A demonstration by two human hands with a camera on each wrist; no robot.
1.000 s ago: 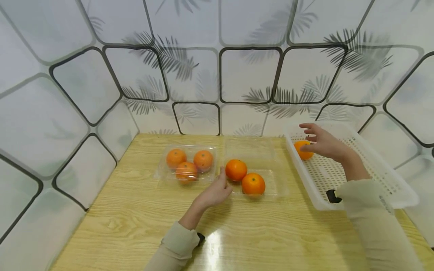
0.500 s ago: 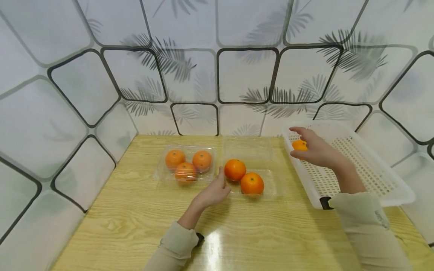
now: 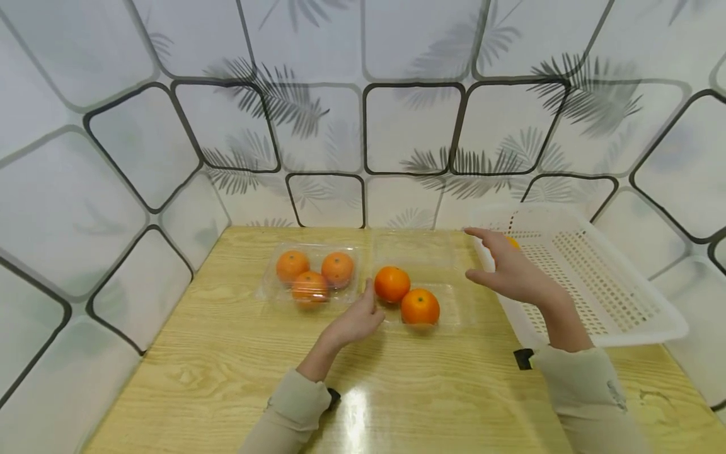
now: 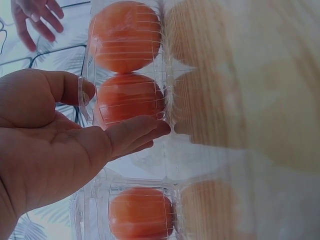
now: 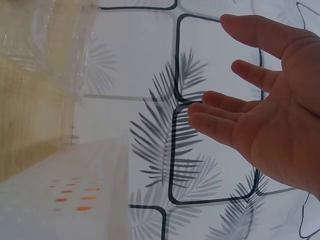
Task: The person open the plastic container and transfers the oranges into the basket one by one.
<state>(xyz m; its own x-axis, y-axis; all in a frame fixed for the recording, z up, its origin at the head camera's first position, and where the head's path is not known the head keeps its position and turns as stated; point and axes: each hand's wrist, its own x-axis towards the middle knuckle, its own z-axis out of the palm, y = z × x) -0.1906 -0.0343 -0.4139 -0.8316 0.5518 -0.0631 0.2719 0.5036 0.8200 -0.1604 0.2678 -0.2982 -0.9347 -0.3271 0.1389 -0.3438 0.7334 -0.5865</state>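
My left hand rests at the left side of an open clear plastic clamshell box. In the left wrist view its straight fingers lie along the side wall, and the thumb touches the rim. Inside the box sit two oranges, touching each other. My right hand hovers over the left edge of a white plastic basket, thumb and fingers spread, holding nothing. Behind it shows part of one orange in the basket; the right wrist view shows its colour through the basket's holes.
Left of the open box stands a second clear clamshell box, closed, with three oranges inside. The open box's raised lid is at the back. A patterned wall covering borders the wooden table.
My right hand has moved left and slightly toward me, from over the basket's orange to the basket's left edge, still holding nothing. The left hand has stayed at the open box.
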